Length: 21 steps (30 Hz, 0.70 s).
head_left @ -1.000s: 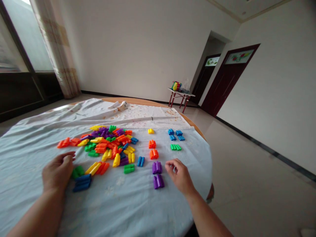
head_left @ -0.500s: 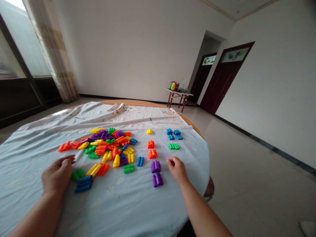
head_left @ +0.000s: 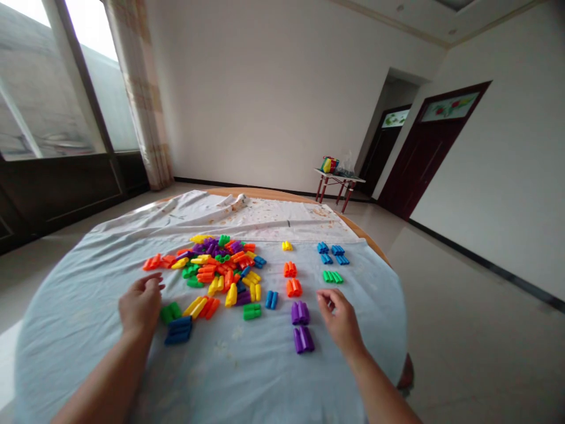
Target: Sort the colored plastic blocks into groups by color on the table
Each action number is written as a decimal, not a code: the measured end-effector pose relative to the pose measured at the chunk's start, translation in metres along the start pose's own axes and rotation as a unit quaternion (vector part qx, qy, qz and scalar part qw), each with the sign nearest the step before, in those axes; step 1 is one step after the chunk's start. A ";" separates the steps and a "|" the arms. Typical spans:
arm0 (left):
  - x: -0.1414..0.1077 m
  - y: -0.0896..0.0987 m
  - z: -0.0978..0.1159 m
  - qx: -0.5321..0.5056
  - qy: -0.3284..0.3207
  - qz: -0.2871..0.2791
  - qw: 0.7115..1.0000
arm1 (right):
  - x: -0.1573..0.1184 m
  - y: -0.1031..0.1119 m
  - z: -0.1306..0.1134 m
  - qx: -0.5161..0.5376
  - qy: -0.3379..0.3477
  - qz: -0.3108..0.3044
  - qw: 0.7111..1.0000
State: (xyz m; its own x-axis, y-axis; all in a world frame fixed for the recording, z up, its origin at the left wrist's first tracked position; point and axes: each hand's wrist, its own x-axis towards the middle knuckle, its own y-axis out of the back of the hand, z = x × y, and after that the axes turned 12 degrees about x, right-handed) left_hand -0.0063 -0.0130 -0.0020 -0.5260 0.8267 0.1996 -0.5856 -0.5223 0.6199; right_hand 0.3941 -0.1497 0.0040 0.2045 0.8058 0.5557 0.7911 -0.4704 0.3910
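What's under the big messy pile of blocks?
Pale blue cloth shows along the near side of the pile and probably runs underneath. The blocks cover whatever's right below, so I can't tell.

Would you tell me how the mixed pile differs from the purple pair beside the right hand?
The mixed pile has several colours; the purple pair has one. The mixed pile's pieces overlap at varied angles, whereas the purple pair's lie separately, one nearer. Both rest on the blue cloth.
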 end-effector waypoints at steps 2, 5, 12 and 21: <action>-0.007 -0.002 0.002 0.010 0.001 -0.002 1.000 | 0.006 -0.011 -0.023 0.019 0.023 -0.035 0.999; -0.013 -0.004 0.004 0.016 -0.011 -0.013 1.000 | 0.017 -0.041 -0.058 0.043 0.047 -0.121 0.991; -0.008 -0.009 -0.001 0.025 -0.019 -0.025 0.999 | 0.045 -0.137 -0.097 -0.078 -0.014 -0.243 0.967; -0.009 -0.003 -0.001 0.041 -0.013 -0.046 0.998 | 0.031 -0.158 -0.092 -0.141 0.095 -0.263 0.950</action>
State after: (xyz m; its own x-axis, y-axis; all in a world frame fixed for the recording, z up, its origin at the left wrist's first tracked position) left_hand -0.0011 -0.0191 -0.0065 -0.4558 0.8760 0.1575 -0.5772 -0.4256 0.6969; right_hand 0.2227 -0.0833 0.0275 -0.3058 0.8890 0.3407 0.5641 -0.1190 0.8171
